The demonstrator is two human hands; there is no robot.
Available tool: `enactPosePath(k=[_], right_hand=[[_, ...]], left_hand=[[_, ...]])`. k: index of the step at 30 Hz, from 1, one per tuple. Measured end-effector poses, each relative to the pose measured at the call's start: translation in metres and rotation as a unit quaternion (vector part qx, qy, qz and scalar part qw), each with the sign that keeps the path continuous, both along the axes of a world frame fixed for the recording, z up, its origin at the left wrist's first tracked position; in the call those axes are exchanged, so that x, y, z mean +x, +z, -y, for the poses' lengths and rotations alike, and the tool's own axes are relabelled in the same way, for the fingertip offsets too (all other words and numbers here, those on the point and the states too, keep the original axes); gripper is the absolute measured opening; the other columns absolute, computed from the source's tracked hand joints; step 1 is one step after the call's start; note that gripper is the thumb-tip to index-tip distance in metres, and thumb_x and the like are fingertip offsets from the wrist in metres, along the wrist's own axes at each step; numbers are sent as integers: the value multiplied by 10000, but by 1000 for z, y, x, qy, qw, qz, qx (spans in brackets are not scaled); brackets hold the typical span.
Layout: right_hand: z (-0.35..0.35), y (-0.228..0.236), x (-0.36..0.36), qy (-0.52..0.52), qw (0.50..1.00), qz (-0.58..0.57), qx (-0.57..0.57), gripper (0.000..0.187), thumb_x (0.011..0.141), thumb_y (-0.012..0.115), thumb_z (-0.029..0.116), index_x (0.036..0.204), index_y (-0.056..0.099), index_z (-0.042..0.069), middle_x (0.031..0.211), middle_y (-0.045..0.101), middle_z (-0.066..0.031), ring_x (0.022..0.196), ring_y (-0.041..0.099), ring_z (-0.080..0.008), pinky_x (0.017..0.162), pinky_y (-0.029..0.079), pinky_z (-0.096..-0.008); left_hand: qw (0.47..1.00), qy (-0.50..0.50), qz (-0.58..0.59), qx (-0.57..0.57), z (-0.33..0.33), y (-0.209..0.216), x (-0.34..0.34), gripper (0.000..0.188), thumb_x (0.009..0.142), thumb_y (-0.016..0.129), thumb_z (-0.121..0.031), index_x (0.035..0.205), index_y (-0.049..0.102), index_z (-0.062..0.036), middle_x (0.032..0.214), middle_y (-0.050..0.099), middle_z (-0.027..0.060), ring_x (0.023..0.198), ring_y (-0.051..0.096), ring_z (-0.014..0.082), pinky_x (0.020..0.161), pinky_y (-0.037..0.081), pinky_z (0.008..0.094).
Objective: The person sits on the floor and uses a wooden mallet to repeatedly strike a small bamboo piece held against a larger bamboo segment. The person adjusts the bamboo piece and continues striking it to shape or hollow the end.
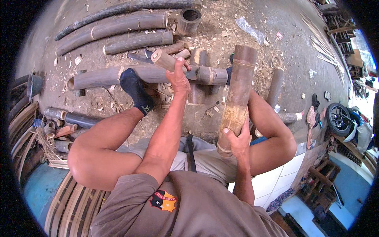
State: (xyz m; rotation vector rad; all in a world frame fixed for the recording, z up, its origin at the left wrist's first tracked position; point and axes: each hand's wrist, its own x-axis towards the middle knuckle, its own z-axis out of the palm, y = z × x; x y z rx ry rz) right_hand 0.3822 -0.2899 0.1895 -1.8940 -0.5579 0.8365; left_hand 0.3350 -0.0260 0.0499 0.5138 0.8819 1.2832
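Note:
My right hand [238, 143] is closed round the lower part of a thick bamboo section [243, 73]. That section stands tilted between my knees, with a pale, shaved band above my thumb. Farther forward, my left hand [179, 79] grips a short, round wooden piece [167, 62] with a pale cut end pointing left. Below that hand lies a long bamboo pole [104, 77], crossing from left to right, with a dark notch near its right part. My left foot in a dark sock [135, 89] rests against the pole.
Several bamboo poles [130, 24] lie at the far left, beside an upright bamboo cup [189, 21]. Wood chips litter the floor. Split bamboo strips [69, 205] are at the lower left. A plastic wrapper [252, 31] lies at the back; a wheel [339, 119] stands far right.

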Motion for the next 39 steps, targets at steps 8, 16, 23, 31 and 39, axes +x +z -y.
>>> enactPosePath(k=[8, 16, 23, 31, 39], right_hand=[[-10, 4, 3, 17, 999, 25, -19, 1012, 804, 741, 105, 1643, 189, -11, 1486, 528, -215, 1359, 540, -299, 1173, 393, -404], [-124, 105, 56, 241, 911, 311, 127, 1062, 783, 832, 242, 1640, 237, 42, 1352, 628, -308, 1234, 659, -417, 1029, 536, -455], [-203, 149, 59, 501, 684, 515, -131, 874, 830, 798, 430, 1593, 395, 285, 1031, 711, -244, 827, 735, -393, 651, 591, -495], [-268, 219, 2, 375, 727, 462, 343, 797, 827, 760, 465, 1542, 443, 314, 828, 697, -215, 729, 710, -433, 577, 554, -496], [-259, 153, 34, 521, 630, 573, 57, 678, 840, 746, 329, 1462, 508, 202, 806, 720, -175, 710, 737, -362, 605, 594, -493]], left_hand=[[999, -11, -36, 14, 6, 8, -3, 192, 909, 704, -195, 932, 593, -40, 742, 601, 30, 616, 585, 143, 621, 489, 320], [996, -12, -73, 56, 19, 5, 5, 146, 918, 725, -97, 924, 595, -31, 784, 625, 21, 671, 603, 124, 680, 514, 329], [956, -13, -229, 182, 13, -64, 1, 133, 898, 730, -70, 1000, 682, -1, 978, 717, 45, 863, 650, 165, 808, 519, 342], [991, 69, 71, -88, -1, -79, 34, 240, 966, 679, -124, 1178, 644, -18, 1097, 700, 73, 941, 672, 180, 829, 563, 355], [990, -108, -43, 80, 6, -58, -6, 359, 943, 752, -148, 1251, 613, -27, 1187, 675, 69, 1028, 666, 193, 895, 573, 361]])
